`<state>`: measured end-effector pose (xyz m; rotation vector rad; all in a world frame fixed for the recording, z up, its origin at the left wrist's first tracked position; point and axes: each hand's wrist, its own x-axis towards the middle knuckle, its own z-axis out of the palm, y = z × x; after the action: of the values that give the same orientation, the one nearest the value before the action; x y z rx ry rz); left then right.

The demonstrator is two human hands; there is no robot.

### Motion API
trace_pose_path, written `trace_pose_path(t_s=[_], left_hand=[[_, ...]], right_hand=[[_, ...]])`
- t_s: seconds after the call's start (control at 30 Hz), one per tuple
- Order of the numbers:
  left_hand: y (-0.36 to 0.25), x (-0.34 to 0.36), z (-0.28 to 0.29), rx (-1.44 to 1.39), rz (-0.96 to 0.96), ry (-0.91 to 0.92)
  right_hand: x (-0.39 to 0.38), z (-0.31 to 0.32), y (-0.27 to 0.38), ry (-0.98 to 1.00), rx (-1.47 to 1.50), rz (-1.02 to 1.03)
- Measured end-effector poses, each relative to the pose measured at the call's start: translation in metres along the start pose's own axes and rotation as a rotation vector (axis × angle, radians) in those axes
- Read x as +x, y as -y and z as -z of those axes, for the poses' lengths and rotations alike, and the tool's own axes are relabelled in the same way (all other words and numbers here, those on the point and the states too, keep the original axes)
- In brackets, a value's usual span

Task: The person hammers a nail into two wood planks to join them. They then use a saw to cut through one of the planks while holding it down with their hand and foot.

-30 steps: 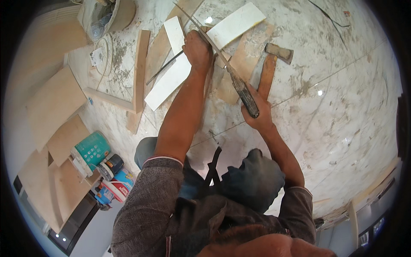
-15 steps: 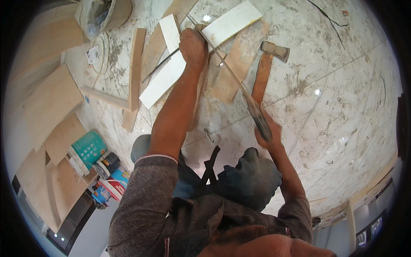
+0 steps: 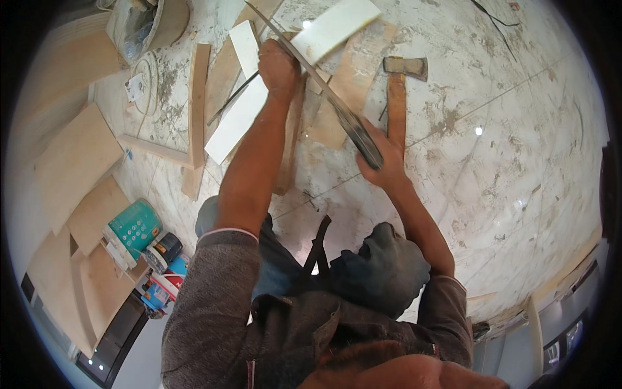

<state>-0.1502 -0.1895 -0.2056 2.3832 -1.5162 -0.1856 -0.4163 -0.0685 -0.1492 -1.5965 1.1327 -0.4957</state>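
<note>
My right hand (image 3: 383,159) is closed round the dark handle of a handsaw (image 3: 334,97). The long thin blade slants up and left from it, passing close beside my left hand. My left hand (image 3: 278,68) grips the far end of a wooden board (image 3: 289,165) that runs back under my forearm; its fingertips are partly hidden. The saw lies across the board near that hand, but the exact contact does not show. A thin dark rod (image 3: 232,99) sticks out left of the fist, over a white strip (image 3: 241,123).
A hatchet (image 3: 396,107) with a wooden handle lies right of the saw. Beyond my hands are a white board (image 3: 337,29) and brown planks (image 3: 353,81). An L-shaped wooden frame (image 3: 197,107), a bucket (image 3: 168,26) and a teal tub (image 3: 134,223) stand to the left.
My right hand has pushed the saw forward, up and to the left, so the blade reaches farther past my left hand. The left hand keeps its grip; the whole view has shifted slightly.
</note>
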Motion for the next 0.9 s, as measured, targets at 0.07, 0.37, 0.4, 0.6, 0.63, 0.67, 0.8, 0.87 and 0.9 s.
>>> trace_pose_path(t_s=[0.07, 0.37, 0.4, 0.6, 0.63, 0.67, 0.8, 0.87, 0.9], left_hand=[[0.005, 0.005, 0.001, 0.015, 0.036, -0.012], [0.002, 0.002, -0.002, 0.015, -0.053, -0.034], [0.001, 0.002, -0.004, 0.013, -0.032, -0.03], [0.009, 0.008, 0.002, 0.055, 0.095, -0.039], [0.009, 0.01, 0.003, 0.058, 0.088, -0.032], [0.008, 0.012, 0.005, 0.062, 0.081, -0.025], [0.008, 0.004, -0.002, 0.007, 0.005, -0.035], [0.01, 0.005, -0.003, 0.041, 0.021, -0.015], [0.01, 0.008, -0.003, 0.049, 0.032, -0.006]], right_hand=[[-0.009, -0.004, -0.002, -0.046, 0.01, 0.031], [-0.034, 0.001, -0.022, -0.048, -0.011, 0.084], [-0.019, -0.004, -0.016, -0.033, 0.016, 0.035], [-0.102, 0.01, -0.027, -0.054, -0.038, 0.016], [-0.115, 0.012, -0.029, -0.042, -0.072, -0.009], [-0.121, 0.012, -0.032, -0.03, -0.106, -0.032], [0.011, -0.016, 0.002, -0.081, 0.062, 0.089], [-0.009, -0.02, -0.012, -0.052, 0.051, 0.077], [-0.022, -0.017, -0.018, -0.036, 0.037, 0.072]])
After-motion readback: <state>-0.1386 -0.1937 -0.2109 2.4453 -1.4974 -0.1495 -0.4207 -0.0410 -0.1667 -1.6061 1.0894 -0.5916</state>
